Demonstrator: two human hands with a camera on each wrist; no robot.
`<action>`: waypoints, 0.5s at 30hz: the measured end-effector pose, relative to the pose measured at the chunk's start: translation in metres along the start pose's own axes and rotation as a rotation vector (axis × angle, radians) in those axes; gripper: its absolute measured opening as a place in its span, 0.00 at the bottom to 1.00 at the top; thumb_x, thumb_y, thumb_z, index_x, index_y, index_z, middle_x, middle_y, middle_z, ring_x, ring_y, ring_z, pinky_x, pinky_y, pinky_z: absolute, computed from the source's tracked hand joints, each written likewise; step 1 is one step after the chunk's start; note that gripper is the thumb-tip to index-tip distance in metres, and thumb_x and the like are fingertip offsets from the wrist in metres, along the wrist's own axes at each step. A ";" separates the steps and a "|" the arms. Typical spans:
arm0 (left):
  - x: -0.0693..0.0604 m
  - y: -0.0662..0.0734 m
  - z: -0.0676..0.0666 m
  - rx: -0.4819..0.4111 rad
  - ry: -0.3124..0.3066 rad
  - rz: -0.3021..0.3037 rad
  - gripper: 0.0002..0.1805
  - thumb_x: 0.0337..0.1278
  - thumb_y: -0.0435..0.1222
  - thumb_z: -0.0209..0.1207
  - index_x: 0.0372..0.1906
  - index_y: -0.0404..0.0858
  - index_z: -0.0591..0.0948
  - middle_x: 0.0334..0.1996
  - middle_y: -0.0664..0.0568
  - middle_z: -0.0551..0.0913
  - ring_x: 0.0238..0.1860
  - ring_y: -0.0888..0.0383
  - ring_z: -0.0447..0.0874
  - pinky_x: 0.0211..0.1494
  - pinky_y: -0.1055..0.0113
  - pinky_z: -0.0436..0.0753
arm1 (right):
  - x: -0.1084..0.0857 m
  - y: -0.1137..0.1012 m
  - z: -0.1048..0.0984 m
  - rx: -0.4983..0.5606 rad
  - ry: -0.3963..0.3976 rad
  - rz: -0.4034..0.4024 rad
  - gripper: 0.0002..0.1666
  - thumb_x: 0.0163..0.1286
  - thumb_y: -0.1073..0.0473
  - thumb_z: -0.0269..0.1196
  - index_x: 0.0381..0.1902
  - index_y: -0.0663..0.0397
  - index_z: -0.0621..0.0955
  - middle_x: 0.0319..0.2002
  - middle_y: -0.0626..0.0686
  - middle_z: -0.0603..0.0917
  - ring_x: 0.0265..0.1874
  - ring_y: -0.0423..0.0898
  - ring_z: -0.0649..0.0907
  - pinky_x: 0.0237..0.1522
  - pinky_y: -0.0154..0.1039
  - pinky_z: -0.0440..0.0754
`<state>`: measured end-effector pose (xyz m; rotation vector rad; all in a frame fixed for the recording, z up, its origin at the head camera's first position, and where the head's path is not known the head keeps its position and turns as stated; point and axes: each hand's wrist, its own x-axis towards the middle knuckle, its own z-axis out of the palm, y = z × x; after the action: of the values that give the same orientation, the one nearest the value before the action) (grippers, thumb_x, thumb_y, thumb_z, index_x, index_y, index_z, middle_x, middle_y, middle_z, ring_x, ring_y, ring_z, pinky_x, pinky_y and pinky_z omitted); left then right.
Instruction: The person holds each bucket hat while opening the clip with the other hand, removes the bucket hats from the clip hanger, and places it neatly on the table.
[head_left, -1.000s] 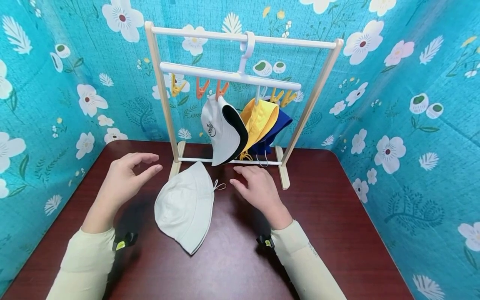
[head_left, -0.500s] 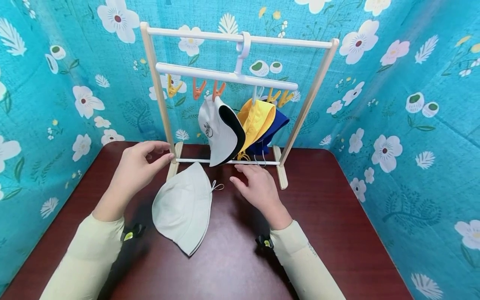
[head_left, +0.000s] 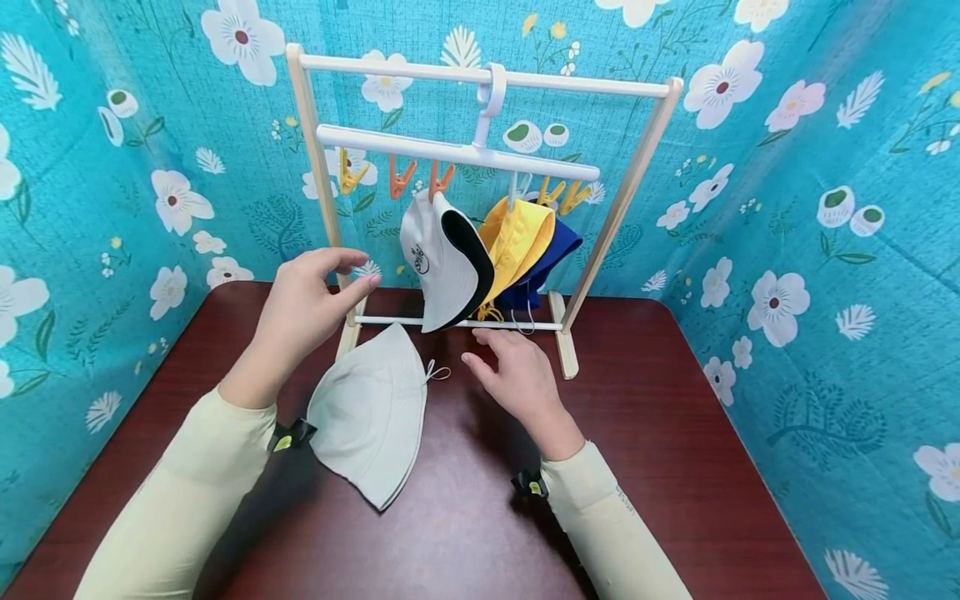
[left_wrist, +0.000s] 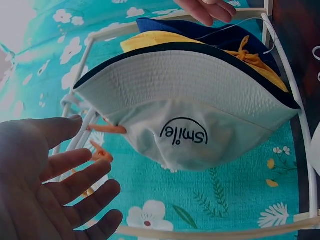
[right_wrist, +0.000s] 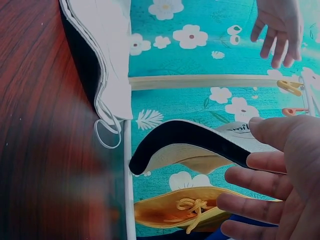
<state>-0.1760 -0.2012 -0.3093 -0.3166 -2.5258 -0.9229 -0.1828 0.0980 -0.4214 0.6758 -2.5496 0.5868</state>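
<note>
My left hand (head_left: 307,296) hovers before the rack's left post, fingers relaxed and holding nothing. In the left wrist view its spread fingers point toward a white bucket hat (left_wrist: 185,125) with "smile" lettering. That hat hangs from an orange clip (head_left: 441,177). Beside it a yellow hat (head_left: 517,242) and a dark blue hat (head_left: 555,250) hang from the same white hanger (head_left: 457,152). Over the table, in front of the hanging hats, floats my right hand (head_left: 517,379), its fingers loose and holding nothing. Between the hands a cream bucket hat (head_left: 367,417) lies folded on the table.
A wooden rack (head_left: 633,200) with a white top rod carries the hanger. Other clips hang from it: a yellow clip (head_left: 350,173) and an orange clip (head_left: 401,177) at left, a yellow clip (head_left: 574,198) at right. Behind the dark red table (head_left: 660,467) stands a flowered blue curtain (head_left: 825,275).
My left hand has moved right and upward, from left of the rack to in front of its left post. The right hand and the hats have stayed in place.
</note>
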 end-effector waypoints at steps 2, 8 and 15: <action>0.006 0.004 0.002 0.001 0.002 0.007 0.24 0.66 0.52 0.65 0.59 0.43 0.85 0.52 0.48 0.87 0.50 0.51 0.82 0.45 0.52 0.81 | 0.000 0.000 0.000 0.003 -0.002 0.001 0.26 0.71 0.41 0.67 0.60 0.48 0.84 0.53 0.49 0.88 0.54 0.48 0.86 0.56 0.47 0.84; 0.020 0.016 0.002 -0.019 0.000 0.021 0.25 0.67 0.53 0.64 0.61 0.42 0.84 0.55 0.48 0.87 0.45 0.52 0.83 0.45 0.54 0.81 | 0.000 0.001 0.001 0.006 0.007 0.000 0.26 0.71 0.41 0.67 0.60 0.48 0.84 0.53 0.49 0.88 0.54 0.48 0.86 0.55 0.47 0.84; 0.030 0.024 0.007 -0.086 -0.006 -0.004 0.26 0.67 0.54 0.64 0.62 0.44 0.84 0.55 0.50 0.87 0.52 0.53 0.84 0.49 0.52 0.84 | 0.000 0.001 0.001 0.011 0.009 0.011 0.27 0.71 0.41 0.67 0.61 0.47 0.84 0.53 0.49 0.88 0.55 0.48 0.86 0.55 0.47 0.84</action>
<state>-0.1963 -0.1770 -0.2865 -0.3410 -2.4977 -1.0355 -0.1835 0.0988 -0.4225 0.6618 -2.5454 0.6067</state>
